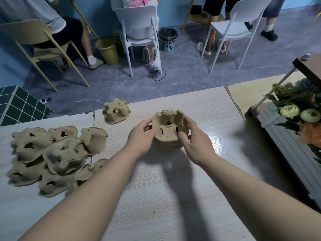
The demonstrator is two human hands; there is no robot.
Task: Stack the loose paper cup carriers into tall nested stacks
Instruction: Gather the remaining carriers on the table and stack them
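a: starting closest in, what are the two hands doing?

b: both are on the nested stack [169,134], which stands on the worktop [173,197] straight ahead. the left hand [141,136] has its fingers curled round the left side of the top carrier, thumb near the rim. the right hand [194,141] cups the right side, fingers bent against the wall. so both are closed on the stack, neither one flat or free

a: is the top carrier seated?

b: i judge it nearly so; the ribbed edges of the lower ones show beneath it and the top one looks level, though the far side is hidden by its own rim

a: how do you finish that step well?

b: press evenly from both sides, line the cup wells up with those below, and push straight down so the column does not lean. squeezing too hard may buckle the soft pulp

a: and then?

b: the loose pile [55,157] lies to the left, well apart from the stack, carriers overlapping at odd angles. taking the topmost one first should avoid dragging the rest

a: anything farther off?

b: a single carrier [116,111] sits alone near the far edge of the worktop, left of the stack. at the right stands a planter of flowers [298,112], and beyond the worktop are chairs with seated people
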